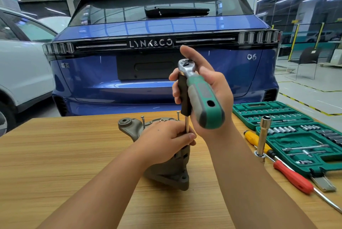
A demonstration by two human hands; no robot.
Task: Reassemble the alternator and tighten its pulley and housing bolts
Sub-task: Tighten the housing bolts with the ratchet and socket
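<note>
Alternator (167, 171) sits on the wooden table (64, 154), near its middle, standing on one housing face with a mounting ear (125, 123) up at the far left. Two housing bolts (142, 119) stand proud of the top, apparently not yet run down.

Left hand (166, 140) rests over the upper housing, fingers curled round the chrome extension bar (187, 125) just above where it meets the casting, steadying it upright. Right hand (205, 90) is wrapped round the ratchet (201, 97): green-grey handle across the palm, ratchet head at the fingertips, the black grip of the bar below it.

Handling judgement: cast metal body, heavy and rigid, no give; rough surface should not slip, but it looks tippy on that narrow base under ratchet torque. I would hold it by the housing rim or the ear, pressing down, clear of the bolt heads.

To the right: open green socket set (296, 132), a deep socket (263, 134) standing upright, yellow (255, 139) and red screwdrivers (294, 178). A blue car (162, 80) stands behind.
</note>
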